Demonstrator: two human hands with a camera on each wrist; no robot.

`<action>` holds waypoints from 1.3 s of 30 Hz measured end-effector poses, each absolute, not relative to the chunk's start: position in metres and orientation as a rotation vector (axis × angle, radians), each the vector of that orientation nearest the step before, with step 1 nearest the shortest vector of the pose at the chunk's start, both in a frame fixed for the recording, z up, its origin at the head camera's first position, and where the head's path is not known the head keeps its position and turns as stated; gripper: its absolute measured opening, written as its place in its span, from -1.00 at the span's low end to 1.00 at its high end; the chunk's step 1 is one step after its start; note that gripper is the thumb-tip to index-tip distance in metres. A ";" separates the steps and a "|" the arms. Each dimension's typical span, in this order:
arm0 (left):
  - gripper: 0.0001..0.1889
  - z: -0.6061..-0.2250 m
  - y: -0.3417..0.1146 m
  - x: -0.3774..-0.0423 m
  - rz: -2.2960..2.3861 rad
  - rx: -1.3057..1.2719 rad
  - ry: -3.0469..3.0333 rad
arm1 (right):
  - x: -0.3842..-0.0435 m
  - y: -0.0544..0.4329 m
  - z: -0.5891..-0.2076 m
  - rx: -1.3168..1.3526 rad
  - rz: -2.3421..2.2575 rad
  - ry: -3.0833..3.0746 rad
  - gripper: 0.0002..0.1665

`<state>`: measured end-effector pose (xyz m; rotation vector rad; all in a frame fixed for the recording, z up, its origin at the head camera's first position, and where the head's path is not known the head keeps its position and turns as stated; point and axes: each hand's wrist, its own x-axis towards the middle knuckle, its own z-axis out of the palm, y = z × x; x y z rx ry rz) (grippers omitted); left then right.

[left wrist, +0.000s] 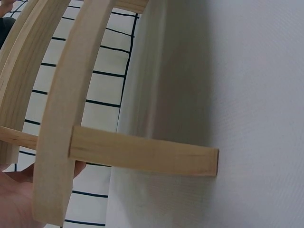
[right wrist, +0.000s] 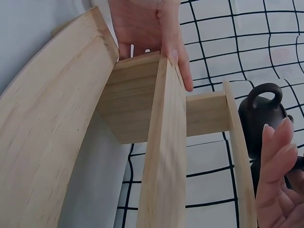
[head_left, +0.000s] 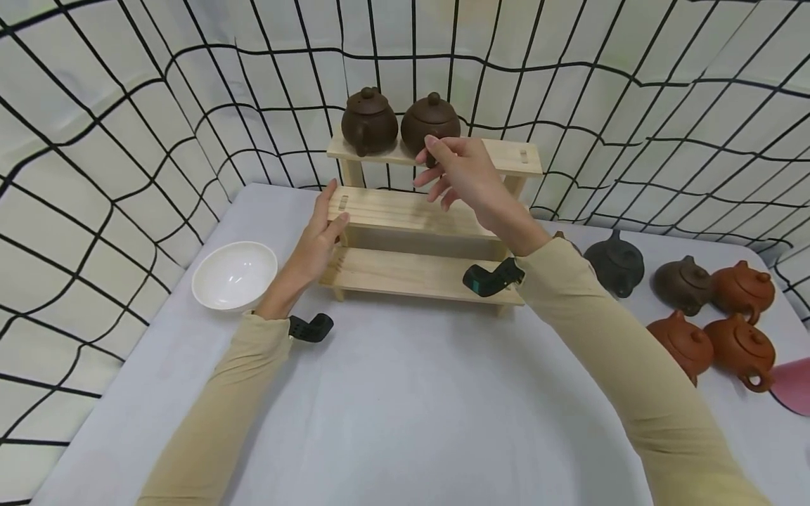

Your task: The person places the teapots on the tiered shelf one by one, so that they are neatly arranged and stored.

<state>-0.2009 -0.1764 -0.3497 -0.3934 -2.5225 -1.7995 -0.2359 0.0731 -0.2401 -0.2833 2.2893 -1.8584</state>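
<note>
A three-tier wooden shelf rack stands on the white table. Two dark brown teapots sit on its top tier, a left teapot and a right teapot. My left hand holds the left end of the middle tier, its thumb over the front edge; in the right wrist view this left hand wraps the board's end. My right hand is at the front of the right teapot, loosely bent fingers overlapping its handle side. Part of that teapot is hidden behind the hand.
A white bowl stands left of the rack. On the right are a black teapot, a dark brown teapot and several reddish-brown teapots, beside a pink object. Black wire mesh rises behind the table.
</note>
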 end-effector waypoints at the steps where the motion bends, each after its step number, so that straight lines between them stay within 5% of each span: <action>1: -0.28 -0.350 -0.177 -0.201 -1.803 -0.395 -2.520 | -0.236 0.072 -0.241 -0.293 -1.868 2.288 -0.55; 13: -0.28 -0.351 -0.175 -0.203 -1.795 -0.403 -2.513 | -0.231 0.069 -0.255 -0.227 -2.052 2.185 -0.63; 22: -0.29 -0.352 -0.177 -0.202 -1.774 -0.396 -2.527 | -0.192 0.080 -0.279 -0.202 -2.181 2.049 -0.63; 39: -0.28 -0.350 -0.177 -0.202 -1.789 -0.420 -2.518 | -0.118 0.203 -0.311 -0.321 -1.644 2.493 -0.65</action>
